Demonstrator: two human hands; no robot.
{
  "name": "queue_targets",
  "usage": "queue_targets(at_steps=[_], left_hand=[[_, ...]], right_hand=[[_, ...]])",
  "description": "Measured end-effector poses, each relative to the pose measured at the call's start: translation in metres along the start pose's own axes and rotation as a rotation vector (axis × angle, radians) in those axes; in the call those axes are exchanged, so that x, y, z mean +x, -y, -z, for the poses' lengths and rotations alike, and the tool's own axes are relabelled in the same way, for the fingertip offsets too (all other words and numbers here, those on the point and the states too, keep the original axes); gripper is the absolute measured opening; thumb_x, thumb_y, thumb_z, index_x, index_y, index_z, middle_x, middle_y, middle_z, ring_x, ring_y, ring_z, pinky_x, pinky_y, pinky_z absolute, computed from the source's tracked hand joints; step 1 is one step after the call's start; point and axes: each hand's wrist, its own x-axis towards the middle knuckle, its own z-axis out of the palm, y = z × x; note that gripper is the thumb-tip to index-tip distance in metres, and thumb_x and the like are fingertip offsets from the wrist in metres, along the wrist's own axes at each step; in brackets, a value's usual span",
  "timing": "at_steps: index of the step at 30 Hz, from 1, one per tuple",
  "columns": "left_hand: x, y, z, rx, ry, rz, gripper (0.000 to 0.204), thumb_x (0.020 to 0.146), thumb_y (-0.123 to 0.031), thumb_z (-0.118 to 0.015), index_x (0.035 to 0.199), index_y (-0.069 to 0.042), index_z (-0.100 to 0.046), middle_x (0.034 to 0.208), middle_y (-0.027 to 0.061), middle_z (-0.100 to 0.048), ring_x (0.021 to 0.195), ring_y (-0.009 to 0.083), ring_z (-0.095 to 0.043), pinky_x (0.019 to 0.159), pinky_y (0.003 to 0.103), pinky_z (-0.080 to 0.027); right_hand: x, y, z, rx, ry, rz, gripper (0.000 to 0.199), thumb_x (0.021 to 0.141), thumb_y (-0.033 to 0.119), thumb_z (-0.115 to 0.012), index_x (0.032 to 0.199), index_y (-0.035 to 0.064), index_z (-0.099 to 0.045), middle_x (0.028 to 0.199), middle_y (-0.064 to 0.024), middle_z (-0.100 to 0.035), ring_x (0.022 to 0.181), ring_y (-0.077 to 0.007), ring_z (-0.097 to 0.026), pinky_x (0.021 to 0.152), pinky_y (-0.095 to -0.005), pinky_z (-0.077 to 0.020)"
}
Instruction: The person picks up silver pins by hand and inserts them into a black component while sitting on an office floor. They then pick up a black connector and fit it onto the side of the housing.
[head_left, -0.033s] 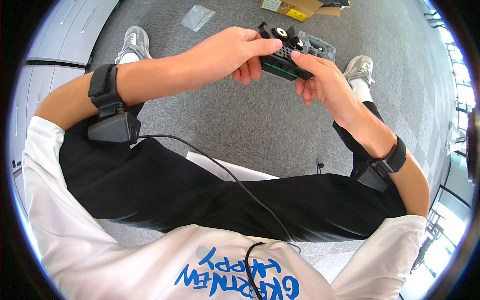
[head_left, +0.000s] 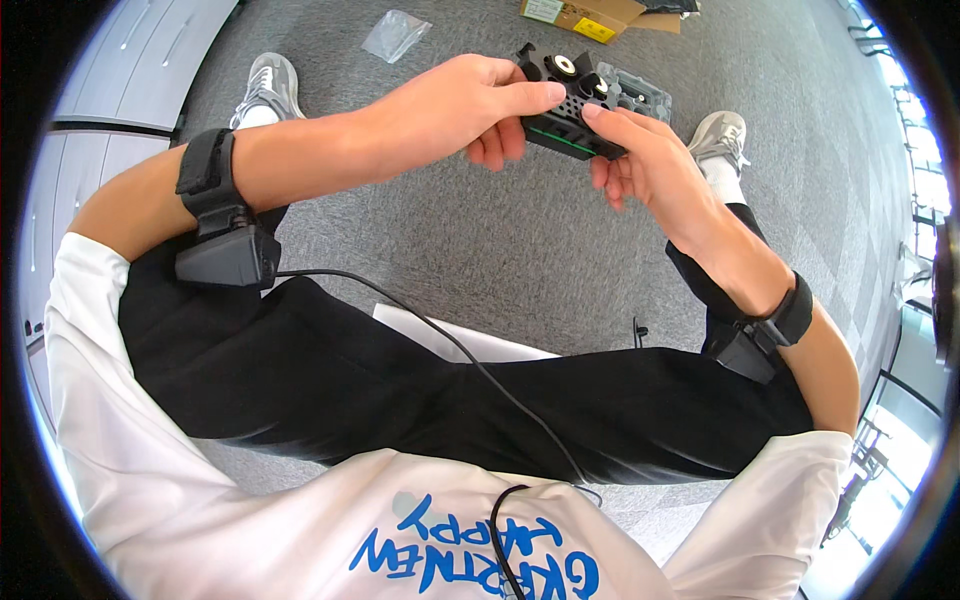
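Out in front of me, both hands grip a black boxy device (head_left: 572, 106) with a perforated upper face, round white-centred discs and a thin green line along its near side. My left hand (head_left: 490, 100) closes on its left end, the thumb lying on the perforated face and the other fingers curled below. From the right, my right hand (head_left: 645, 155) presses its thumb onto the near right edge, fingers bent underneath. Beyond the device's right end shows a grey moulded piece (head_left: 648, 92); whether it is joined to the device, I cannot tell.
An open cardboard box (head_left: 575, 14) and a clear plastic bag (head_left: 396, 36) lie on the grey carpet beyond my hands. Pale cabinets (head_left: 150, 45) stand at the left. A black cable (head_left: 425, 320) runs across my lap from the black unit (head_left: 228, 256) strapped to my left forearm.
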Motion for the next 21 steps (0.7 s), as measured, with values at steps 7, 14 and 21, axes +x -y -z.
queue_targets(at_steps=[7, 14, 21], left_hand=[[-0.011, -0.002, -0.01, 0.01, -0.007, -0.081, 0.049, 0.098, -0.046, -0.056, 0.111, 0.001, -0.056, 0.084, 0.0078, -0.067, 0.075, 0.0133, -0.066, 0.068, 0.026, -0.051], [-0.01, -0.009, -0.012, -0.036, -0.003, -0.113, 0.05, 0.1, -0.049, -0.052, 0.112, -0.001, -0.054, 0.086, 0.0087, -0.067, 0.076, 0.0137, -0.066, 0.07, 0.026, -0.05], [0.011, -0.007, -0.004, 0.005, -0.111, -0.139, 0.043, 0.102, -0.049, -0.047, 0.089, -0.01, -0.059, 0.069, 0.0001, -0.059, 0.061, 0.0082, -0.055, 0.058, 0.024, -0.042]], right_hand=[[-0.005, 0.003, 0.01, -0.073, -0.006, 0.061, 0.038, 0.09, 0.039, -0.067, 0.091, 0.0023, -0.061, 0.073, -0.0029, -0.057, 0.064, -0.0098, -0.053, 0.059, -0.0238, -0.0403], [-0.006, 0.007, 0.013, -0.107, -0.028, 0.127, 0.035, 0.09, 0.039, -0.067, 0.093, 0.0048, -0.062, 0.074, -0.0016, -0.056, 0.067, -0.0089, -0.052, 0.061, -0.0236, -0.0397], [-0.004, 0.006, 0.008, 0.071, 0.027, 0.02, 0.05, 0.098, 0.054, -0.05, 0.101, 0.0047, -0.06, 0.077, -0.0031, -0.057, 0.068, -0.0096, -0.052, 0.066, -0.0252, -0.043]])
